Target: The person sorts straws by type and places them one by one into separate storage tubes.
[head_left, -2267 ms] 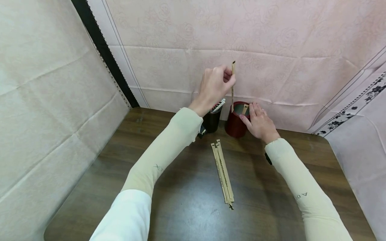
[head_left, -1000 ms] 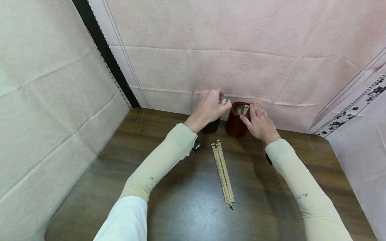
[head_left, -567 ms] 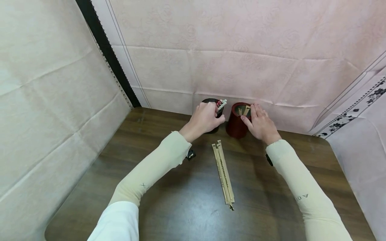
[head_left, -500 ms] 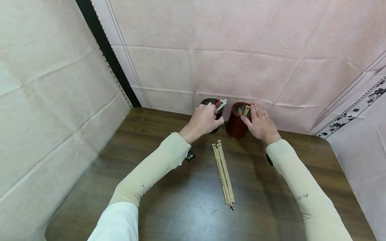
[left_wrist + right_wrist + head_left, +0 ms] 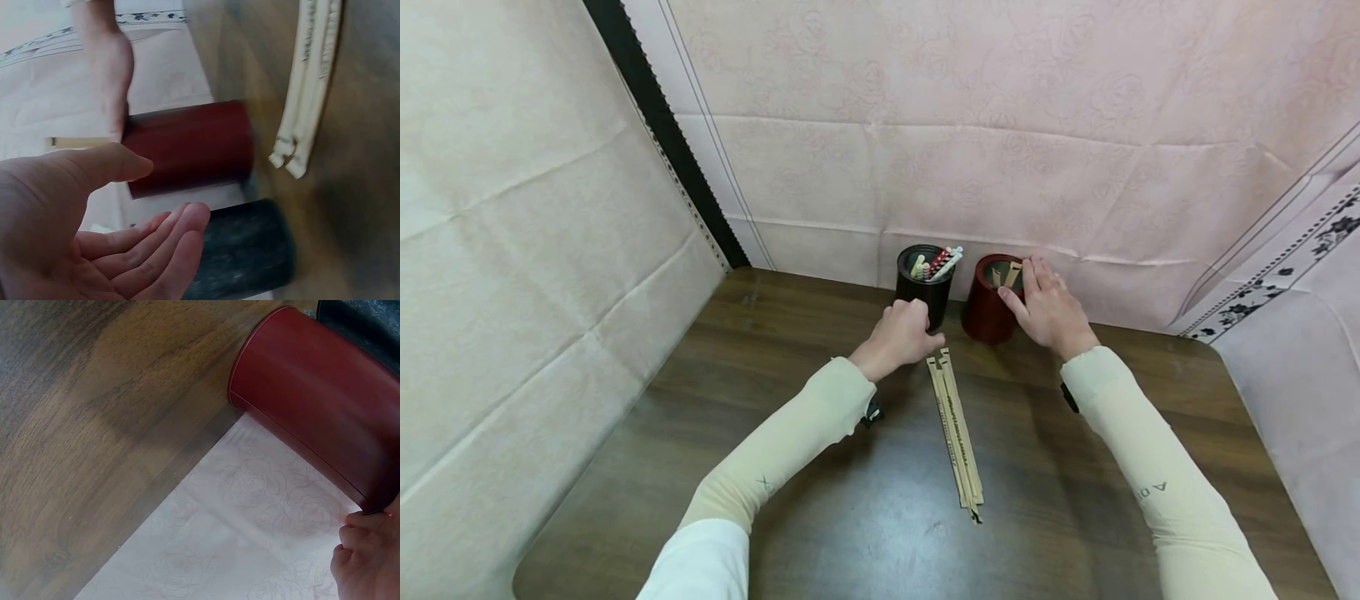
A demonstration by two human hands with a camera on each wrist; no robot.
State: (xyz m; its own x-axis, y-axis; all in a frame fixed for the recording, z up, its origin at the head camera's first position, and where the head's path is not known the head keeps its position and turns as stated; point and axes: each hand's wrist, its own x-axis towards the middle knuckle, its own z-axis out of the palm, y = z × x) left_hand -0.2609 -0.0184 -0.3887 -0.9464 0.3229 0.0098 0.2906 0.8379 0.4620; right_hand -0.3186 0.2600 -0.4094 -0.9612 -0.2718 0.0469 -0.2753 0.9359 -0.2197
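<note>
A dark red cylindrical holder [image 5: 990, 307] stands against the back cloth with two tan paper-wrapped strips [image 5: 1012, 273] inside. My right hand [image 5: 1048, 310] rests on its right rim, fingers extended and thumb at the near edge. My left hand [image 5: 897, 337] hovers before the black cylindrical holder [image 5: 923, 287], empty, with thumb and fingers apart in the left wrist view. Close to its thumb, on the table, lie several long, slim tan strips [image 5: 955, 429] with dark print, side by side. The black holder contains several stick-like items, some red or white, with pale ends [image 5: 942, 262].
The brown wooden table [image 5: 1037, 517] has rounded corners. Pale patterned cloth [image 5: 1000, 167] rises behind it, with more cloth at left and right. Both holders stand side by side near the back edge.
My left hand lowered a tan strip into the red holder and released it. It then passed the black holder and came down toward the strips on the table. My right hand stayed put.
</note>
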